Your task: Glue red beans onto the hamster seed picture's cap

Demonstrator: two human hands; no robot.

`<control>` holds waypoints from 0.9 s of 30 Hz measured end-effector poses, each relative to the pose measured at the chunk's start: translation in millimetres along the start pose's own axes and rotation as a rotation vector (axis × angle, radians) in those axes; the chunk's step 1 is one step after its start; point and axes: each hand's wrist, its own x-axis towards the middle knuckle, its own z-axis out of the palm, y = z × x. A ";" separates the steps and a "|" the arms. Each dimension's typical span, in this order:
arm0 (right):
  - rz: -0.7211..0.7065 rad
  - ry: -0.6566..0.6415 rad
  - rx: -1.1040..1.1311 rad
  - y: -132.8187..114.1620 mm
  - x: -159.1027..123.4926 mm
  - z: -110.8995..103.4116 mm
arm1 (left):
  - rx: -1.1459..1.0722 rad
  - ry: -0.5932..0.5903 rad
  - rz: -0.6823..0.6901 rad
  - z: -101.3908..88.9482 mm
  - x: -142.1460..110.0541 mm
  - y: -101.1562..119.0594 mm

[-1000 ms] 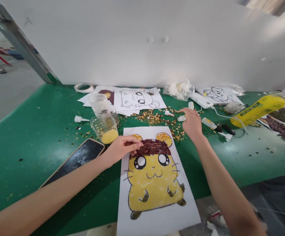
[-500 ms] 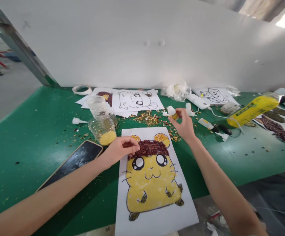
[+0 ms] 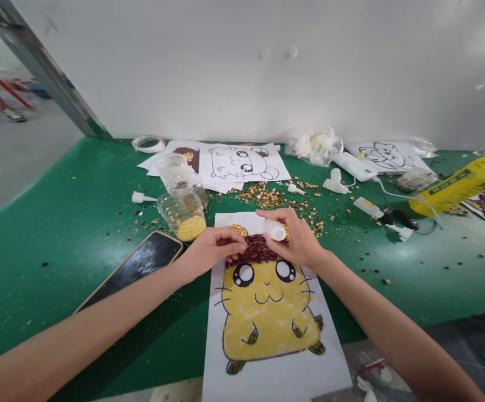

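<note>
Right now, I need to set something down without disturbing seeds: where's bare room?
On the green table, roomiest are the left end past the phone and the right stretch between the yellow bottle and near edge, both with specks. Crowded: behind the picture, with loose seeds, plastic cups, papers.

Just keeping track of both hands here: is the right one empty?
No, the right hand holds a small white bottle over the upper part of the hamster picture.
</note>
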 end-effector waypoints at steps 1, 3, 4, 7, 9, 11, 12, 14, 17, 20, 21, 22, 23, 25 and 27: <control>0.001 -0.002 -0.005 1.7 -0.2 0.0 | 0.002 -0.004 0.002 -0.3 0.2 -0.7; 0.001 -0.004 -0.011 3.8 0.0 -0.4 | 0.009 -0.005 0.002 -0.6 0.5 -2.0; 0.001 -0.004 -0.013 4.1 0.5 -0.7 | 0.016 -0.003 -0.002 -0.5 0.6 -2.5; -0.008 -0.002 -0.045 2.7 3.5 -1.3 | 0.030 0.004 -0.008 0.1 0.8 -2.6; -0.004 0.011 -0.121 3.1 6.4 -1.6 | 0.034 -0.001 0.001 0.7 0.4 -1.4; 0.046 0.032 -0.228 8.5 9.2 -2.9 | 0.038 0.001 -0.002 1.4 -0.3 0.6; 0.088 0.043 -0.281 13.8 10.4 -4.3 | 0.044 0.005 -0.011 1.6 -0.7 1.6; 0.179 0.055 -0.360 29.7 11.7 -9.6 | 0.063 0.017 -0.030 1.9 -1.5 3.1; 0.289 0.092 -0.421 63.1 10.7 -24.7 | 0.087 0.017 -0.035 1.5 -1.8 3.4; 0.430 0.209 -0.514 98.6 4.8 -43.5 | 0.091 0.006 -0.021 0.7 -0.9 2.1; 0.503 0.231 -0.560 109.1 2.0 -49.0 | 0.094 0.003 -0.019 0.5 -0.6 1.8; 0.585 0.231 -0.596 118.5 -1.0 -53.8 | 0.096 0.001 -0.019 0.5 -0.4 1.6; 0.655 0.211 -0.613 126.3 -3.8 -57.5 | 0.097 0.000 -0.022 0.6 -0.3 1.8; 0.735 0.190 -0.624 137.3 -8.0 -62.3 | 0.093 -0.001 -0.033 1.2 -0.7 2.9; 0.762 0.221 -0.635 142.7 -10.0 -64.7 | 0.091 -0.007 -0.037 1.9 -1.5 4.6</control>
